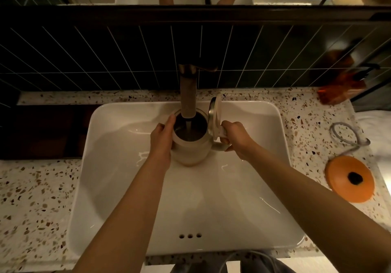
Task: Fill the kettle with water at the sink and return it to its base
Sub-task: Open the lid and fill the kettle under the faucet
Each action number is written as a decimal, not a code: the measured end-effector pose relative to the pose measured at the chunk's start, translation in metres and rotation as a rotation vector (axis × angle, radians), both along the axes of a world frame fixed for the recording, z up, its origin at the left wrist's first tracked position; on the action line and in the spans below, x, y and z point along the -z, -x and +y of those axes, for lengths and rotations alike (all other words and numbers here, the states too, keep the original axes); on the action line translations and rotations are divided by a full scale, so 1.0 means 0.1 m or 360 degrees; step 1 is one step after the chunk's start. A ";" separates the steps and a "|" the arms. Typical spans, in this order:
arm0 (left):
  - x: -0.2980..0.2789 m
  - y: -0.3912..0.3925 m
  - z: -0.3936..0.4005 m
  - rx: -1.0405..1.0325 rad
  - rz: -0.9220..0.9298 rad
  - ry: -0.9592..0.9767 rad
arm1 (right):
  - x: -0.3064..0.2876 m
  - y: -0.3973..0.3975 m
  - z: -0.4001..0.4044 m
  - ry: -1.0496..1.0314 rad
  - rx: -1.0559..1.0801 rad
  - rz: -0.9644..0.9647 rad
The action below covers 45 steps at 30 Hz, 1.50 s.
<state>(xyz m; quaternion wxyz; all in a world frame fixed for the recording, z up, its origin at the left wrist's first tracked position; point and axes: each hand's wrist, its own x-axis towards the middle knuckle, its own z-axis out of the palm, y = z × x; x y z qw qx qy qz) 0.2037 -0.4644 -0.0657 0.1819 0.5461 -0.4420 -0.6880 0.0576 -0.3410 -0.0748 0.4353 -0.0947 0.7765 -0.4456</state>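
Observation:
A cream kettle (pixel 191 153) hangs over the white sink (pixel 118 167), right under the brushed metal tap (pixel 187 95). Its lid (pixel 214 117) is flipped up on the right side. A thin stream of water runs from the spout into the open top. My left hand (pixel 161 140) cups the kettle's left side. My right hand (pixel 234 136) is wrapped around the handle on the right. The round orange kettle base (pixel 350 178) lies on the counter to the right of the sink, with a grey cord (pixel 347 137) coiled behind it.
The speckled terrazzo counter (pixel 36 198) surrounds the sink. Dark tiles and a mirror rise behind the tap. An orange-brown item (pixel 340 92) sits at the back right corner. The counter's right edge lies just past the base.

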 end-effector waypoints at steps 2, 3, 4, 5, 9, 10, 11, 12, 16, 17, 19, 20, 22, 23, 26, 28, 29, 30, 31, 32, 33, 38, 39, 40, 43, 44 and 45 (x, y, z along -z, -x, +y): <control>0.02 0.00 0.03 -0.0053 -0.0051 0.0062 | 0.00 0.00 -0.01 -0.0019 -0.0017 0.0007; 0.01 -0.01 0.06 -0.0084 -0.0050 0.0069 | 0.01 0.00 -0.01 -0.0031 -0.0031 0.0013; 0.02 -0.02 0.09 -0.0106 -0.0031 0.0057 | 0.01 0.00 -0.02 -0.0039 -0.0043 0.0018; 0.03 -0.03 0.10 -0.0123 -0.0009 0.0041 | 0.01 0.01 -0.02 -0.0042 -0.0049 0.0020; 0.04 -0.04 0.12 -0.0145 -0.0012 0.0014 | 0.02 0.01 -0.03 -0.0049 -0.0055 0.0026; 0.04 -0.03 0.12 -0.0147 -0.0012 0.0003 | 0.02 0.01 -0.03 -0.0048 -0.0059 0.0023; 0.03 -0.02 0.12 -0.0150 -0.0012 -0.0003 | 0.03 0.01 -0.03 -0.0046 -0.0064 0.0025; 0.02 -0.01 0.12 -0.0146 -0.0018 -0.0004 | 0.03 0.02 -0.03 -0.0046 -0.0068 0.0027; 0.00 0.02 0.12 -0.0158 -0.0025 -0.0015 | 0.03 0.03 -0.03 -0.0053 -0.0061 0.0018; 0.00 0.03 0.11 -0.0165 -0.0027 -0.0007 | 0.02 0.04 -0.04 -0.0053 -0.0056 0.0015; 0.01 0.04 0.10 -0.0157 -0.0030 0.0008 | 0.02 0.04 -0.03 -0.0048 -0.0054 0.0011; 0.02 0.04 0.10 -0.0151 -0.0032 0.0011 | 0.02 0.04 -0.03 -0.0045 -0.0059 0.0014; 0.02 0.03 0.09 -0.0141 -0.0035 0.0015 | 0.02 0.03 -0.03 -0.0042 -0.0063 0.0020; 0.02 0.03 0.09 -0.0137 -0.0041 0.0017 | 0.01 0.03 -0.03 -0.0043 -0.0062 0.0020; 0.01 0.04 0.09 -0.0135 -0.0051 0.0013 | 0.01 0.03 -0.03 -0.0044 -0.0056 0.0014; 0.00 0.04 0.10 -0.0144 -0.0050 0.0005 | 0.01 0.03 -0.02 -0.0041 -0.0055 0.0005; 0.00 0.04 0.10 -0.0145 -0.0051 0.0004 | 0.01 0.03 -0.02 -0.0035 -0.0051 -0.0001; 0.00 0.04 0.09 -0.0145 -0.0055 0.0002 | 0.01 0.03 -0.02 -0.0029 -0.0049 -0.0007; 0.00 0.04 0.09 -0.0148 -0.0062 0.0002 | 0.01 0.03 -0.02 -0.0026 -0.0051 -0.0009; 0.01 0.04 0.09 -0.0151 -0.0067 0.0001 | 0.01 0.04 -0.02 -0.0024 -0.0052 -0.0010; 0.01 0.04 0.08 -0.0152 -0.0072 0.0003 | 0.00 0.04 -0.02 -0.0022 -0.0051 -0.0011; 0.00 0.05 0.08 -0.0151 -0.0080 0.0006 | 0.01 0.05 -0.02 -0.0014 -0.0050 -0.0020; 0.00 0.05 0.08 -0.0150 -0.0081 0.0007 | 0.02 0.05 -0.02 -0.0016 -0.0048 -0.0021; 0.00 0.04 0.08 -0.0150 -0.0078 0.0007 | 0.02 0.05 -0.02 -0.0018 -0.0046 -0.0024; -0.01 0.05 0.08 -0.0156 -0.0063 -0.0003 | 0.02 0.05 -0.03 -0.0016 -0.0039 -0.0036; -0.01 0.05 0.08 -0.0158 -0.0061 -0.0004 | 0.02 0.05 -0.03 -0.0016 -0.0037 -0.0039; -0.01 0.05 0.08 -0.0160 -0.0060 -0.0002 | 0.02 0.05 -0.03 -0.0018 -0.0037 -0.0038</control>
